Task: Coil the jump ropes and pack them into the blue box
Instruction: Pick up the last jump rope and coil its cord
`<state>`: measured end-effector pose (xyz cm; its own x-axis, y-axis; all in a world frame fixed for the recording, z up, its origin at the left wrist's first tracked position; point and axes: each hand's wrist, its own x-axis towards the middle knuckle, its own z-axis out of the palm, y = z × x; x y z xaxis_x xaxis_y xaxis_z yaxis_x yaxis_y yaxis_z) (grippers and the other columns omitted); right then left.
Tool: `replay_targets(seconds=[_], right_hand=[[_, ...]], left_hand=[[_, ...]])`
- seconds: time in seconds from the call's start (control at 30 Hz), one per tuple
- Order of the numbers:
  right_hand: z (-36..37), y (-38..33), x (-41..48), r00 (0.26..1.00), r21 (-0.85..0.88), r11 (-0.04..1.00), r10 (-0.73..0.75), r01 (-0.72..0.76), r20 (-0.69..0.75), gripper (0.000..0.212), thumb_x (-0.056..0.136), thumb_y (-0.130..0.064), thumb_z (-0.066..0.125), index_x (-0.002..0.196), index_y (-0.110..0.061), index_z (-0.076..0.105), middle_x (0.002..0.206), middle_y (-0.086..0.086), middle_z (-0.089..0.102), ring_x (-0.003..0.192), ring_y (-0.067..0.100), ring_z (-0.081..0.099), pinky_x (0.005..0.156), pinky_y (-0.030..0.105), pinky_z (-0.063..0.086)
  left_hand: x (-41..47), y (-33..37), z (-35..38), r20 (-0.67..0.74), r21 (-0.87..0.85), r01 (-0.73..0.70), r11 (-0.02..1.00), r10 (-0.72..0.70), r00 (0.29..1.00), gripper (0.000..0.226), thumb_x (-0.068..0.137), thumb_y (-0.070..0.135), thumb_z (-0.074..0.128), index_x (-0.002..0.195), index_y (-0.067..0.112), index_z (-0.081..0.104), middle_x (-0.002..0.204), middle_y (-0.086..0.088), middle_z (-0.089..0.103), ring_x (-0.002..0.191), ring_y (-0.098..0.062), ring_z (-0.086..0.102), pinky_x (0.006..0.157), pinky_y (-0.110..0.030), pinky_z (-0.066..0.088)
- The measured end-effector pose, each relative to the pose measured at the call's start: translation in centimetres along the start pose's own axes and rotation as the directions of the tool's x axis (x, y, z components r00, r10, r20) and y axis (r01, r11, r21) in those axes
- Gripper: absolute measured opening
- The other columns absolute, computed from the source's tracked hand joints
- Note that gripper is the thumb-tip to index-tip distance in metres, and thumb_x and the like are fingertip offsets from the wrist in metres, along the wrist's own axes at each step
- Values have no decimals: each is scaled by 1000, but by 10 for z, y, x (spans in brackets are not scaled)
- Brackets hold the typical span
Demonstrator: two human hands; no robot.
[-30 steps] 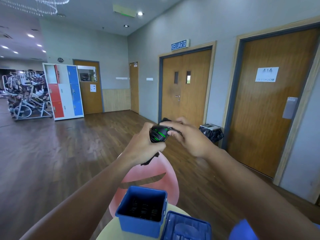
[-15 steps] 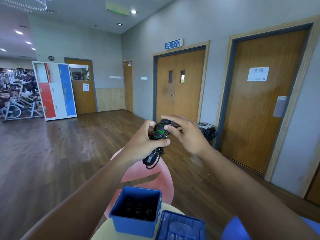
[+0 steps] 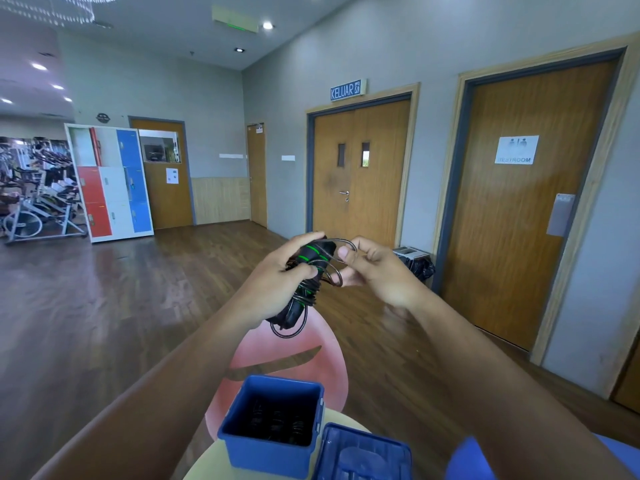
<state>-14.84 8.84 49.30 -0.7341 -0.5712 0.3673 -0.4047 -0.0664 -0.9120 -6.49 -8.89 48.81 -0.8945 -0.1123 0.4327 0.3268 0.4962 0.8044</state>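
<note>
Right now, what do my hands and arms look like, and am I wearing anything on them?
Your left hand and right hand are bare: no gloves, rings or watch show. The left forearm and right forearm are uncovered as far as the picture reaches. Blue fabric at the bottom edge beside the right arm may be clothing; I cannot tell.

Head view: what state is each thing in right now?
Rope, mostly wound round its handles, one loop loose.
Left hand, grips the rope.
Right hand, pinches the loose loop.
Box, open, dark coils inside.
Lid, off, lying right of the box.
Double door, shut.
Restroom door, shut.
</note>
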Motion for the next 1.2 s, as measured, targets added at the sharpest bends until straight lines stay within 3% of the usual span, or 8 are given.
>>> replay_targets(seconds=[0.2,0.47,0.6,0.73,0.83,0.97,1.07,1.2], right_hand=[[-3,10,-2,978,256,944,193,-208,81,30,86,-38,58,99,-11,61,74,4,75,70,11,69,97,41,50],[0,10,-3,945,344,884,326,-315,28,17,94,-32,60,89,-17,66,65,-2,69,51,8,60,89,37,50],[4,12,-1,950,337,900,310,-278,-45,18,94,-35,61,83,-22,64,65,-6,62,54,7,57,90,36,47],[11,15,0,980,324,936,176,-137,-94,22,96,-29,59,75,-20,60,83,2,69,80,14,65,96,34,48],[17,14,-1,990,338,941,44,3,-132,25,98,-18,56,73,-15,58,83,7,67,78,16,63,85,26,53],[22,11,0,982,327,939,-47,107,-185,25,97,-14,57,72,-12,55,81,13,65,74,21,61,91,41,52],[22,7,1,977,318,937,-83,144,-198,20,97,-15,57,77,-9,55,82,18,62,74,25,60,82,38,54],[21,2,1,979,331,933,-79,140,-190,24,96,-16,58,72,-12,54,87,21,60,77,26,60,79,35,57]], left_hand=[[-1,-3,-2,15,-36,-54,998,54,998,54,93,11,62,121,57,61,117,20,70,110,-7,65,109,-46,46],[-1,-6,-2,52,-56,-80,995,83,995,51,95,8,62,120,53,63,115,15,71,103,-12,68,101,-49,53],[-1,-7,1,58,-18,-100,995,100,993,35,91,21,64,111,50,62,114,17,70,106,-12,65,106,-45,46],[0,-9,1,32,-125,-114,986,119,992,28,93,13,64,100,40,64,109,5,74,102,-14,67,99,-41,48],[-1,-10,0,31,-172,-121,978,128,991,26,93,9,65,97,35,64,108,-5,73,93,-12,64,89,-35,49],[-2,-7,-2,30,-194,-141,971,149,988,35,95,0,63,99,35,63,111,-5,71,93,-9,63,84,-23,49],[-4,-5,-3,51,-142,-177,974,186,981,41,94,6,66,104,45,58,116,0,68,99,-8,63,84,-17,47],[-5,-5,-4,26,-121,-187,975,192,981,43,92,9,70,104,46,56,120,-1,67,102,-10,64,85,-23,50]])
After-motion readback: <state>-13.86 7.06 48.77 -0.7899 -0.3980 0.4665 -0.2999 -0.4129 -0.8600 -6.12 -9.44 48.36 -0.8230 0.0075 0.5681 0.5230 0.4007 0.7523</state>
